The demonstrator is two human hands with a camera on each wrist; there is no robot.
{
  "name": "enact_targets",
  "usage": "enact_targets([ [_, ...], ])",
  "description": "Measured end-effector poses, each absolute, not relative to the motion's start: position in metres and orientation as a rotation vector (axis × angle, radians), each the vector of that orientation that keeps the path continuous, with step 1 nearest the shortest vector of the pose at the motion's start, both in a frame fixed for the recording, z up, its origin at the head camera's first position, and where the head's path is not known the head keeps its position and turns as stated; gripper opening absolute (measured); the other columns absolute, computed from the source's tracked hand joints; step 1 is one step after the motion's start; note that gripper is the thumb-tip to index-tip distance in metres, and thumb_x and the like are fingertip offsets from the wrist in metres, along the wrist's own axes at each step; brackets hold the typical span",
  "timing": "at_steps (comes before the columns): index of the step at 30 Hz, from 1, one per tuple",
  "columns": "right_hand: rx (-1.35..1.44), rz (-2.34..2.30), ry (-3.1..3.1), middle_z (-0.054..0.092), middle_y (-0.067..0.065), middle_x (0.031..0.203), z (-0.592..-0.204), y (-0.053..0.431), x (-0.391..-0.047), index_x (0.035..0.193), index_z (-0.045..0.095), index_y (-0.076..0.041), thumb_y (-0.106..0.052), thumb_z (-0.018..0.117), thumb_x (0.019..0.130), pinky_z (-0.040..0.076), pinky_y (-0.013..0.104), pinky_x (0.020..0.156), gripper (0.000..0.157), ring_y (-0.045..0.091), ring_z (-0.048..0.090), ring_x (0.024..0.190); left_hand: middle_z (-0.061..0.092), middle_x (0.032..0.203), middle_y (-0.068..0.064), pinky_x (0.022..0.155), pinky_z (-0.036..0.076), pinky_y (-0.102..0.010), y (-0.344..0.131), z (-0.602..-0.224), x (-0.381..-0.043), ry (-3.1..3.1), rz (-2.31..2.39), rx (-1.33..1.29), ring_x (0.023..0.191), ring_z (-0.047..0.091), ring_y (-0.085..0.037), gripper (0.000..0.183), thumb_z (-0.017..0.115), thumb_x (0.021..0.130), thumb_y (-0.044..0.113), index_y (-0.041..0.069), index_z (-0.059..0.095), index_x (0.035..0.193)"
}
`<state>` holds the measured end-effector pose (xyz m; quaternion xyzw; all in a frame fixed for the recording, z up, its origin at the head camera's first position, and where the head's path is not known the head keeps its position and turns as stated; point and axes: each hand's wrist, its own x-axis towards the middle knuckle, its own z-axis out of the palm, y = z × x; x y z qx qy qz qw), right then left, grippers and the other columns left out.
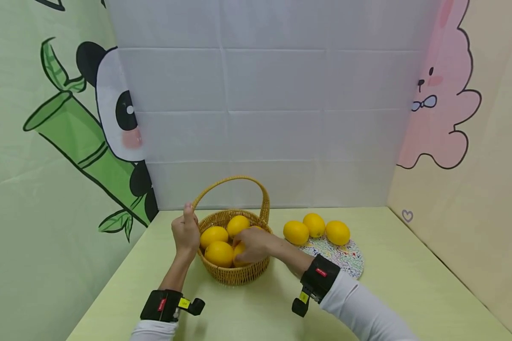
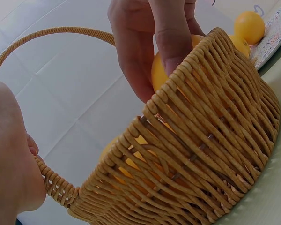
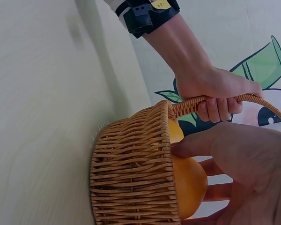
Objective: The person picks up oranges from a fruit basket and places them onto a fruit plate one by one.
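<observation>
Currently we have: left hand [image 1: 185, 235], curled round the handle [image 1: 234, 178]; right hand [image 1: 256, 244], gripping one lemon [image 3: 191, 187] inside the basket [image 1: 234, 277]; three lemons [image 1: 314, 225] by the plate [image 1: 343, 260]. Step, we judge: loading or unloading, direction unclear; next calls for a gentle release or a lift.

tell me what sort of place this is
Probably a small staged recording booth: a creased pale grey sheet hangs behind the pale yellow-green table, a black-and-white cartoon panda decorates one side, and the person wears black wrist straps.
</observation>
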<state>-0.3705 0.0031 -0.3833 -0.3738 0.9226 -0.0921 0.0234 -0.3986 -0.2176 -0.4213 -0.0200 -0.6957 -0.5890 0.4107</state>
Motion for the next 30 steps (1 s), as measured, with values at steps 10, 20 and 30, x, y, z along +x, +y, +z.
enact_targets([
  [10, -1.236, -0.373, 2.907, 0.071, -0.001, 0.122, -0.379, 0.017, -0.372, 0.131, 0.070, -0.013, -0.037, 0.069, 0.093, 0.050, 0.028, 0.078, 0.045, 0.012, 0.058, 0.093, 0.029, 0.042, 0.014, 0.040, 0.018, -0.023, -0.217, -0.422, -0.399, -1.741, -1.493, -0.058, 0.039, 0.025, -0.009, 0.070, 0.041, 0.109, 0.049, 0.014, 0.041, 0.048],
  [20, -1.268, -0.671, 2.958, 0.066, 0.002, 0.135, -0.371, 0.039, -0.376, 0.136, 0.067, -0.010, -0.036, 0.070, 0.095, 0.048, 0.041, 0.100, 0.048, 0.019, 0.058, 0.120, 0.029, 0.042, 0.013, 0.039, 0.017, -0.023, -0.221, -0.421, -0.397, -1.757, -1.491, -0.054, 0.039, 0.023, -0.008, 0.070, 0.041, 0.109, 0.049, 0.015, 0.040, 0.048],
  [30, -1.223, -0.996, 3.011, 0.062, -0.002, 0.140, -0.367, 0.065, -0.371, 0.137, 0.065, -0.017, -0.038, 0.071, 0.095, 0.040, 0.047, 0.110, 0.047, 0.019, 0.049, 0.133, 0.029, 0.042, 0.014, 0.040, 0.017, -0.023, -0.225, -0.421, -0.397, -1.744, -1.506, -0.049, 0.040, 0.023, -0.008, 0.071, 0.041, 0.108, 0.052, 0.015, 0.041, 0.048],
])
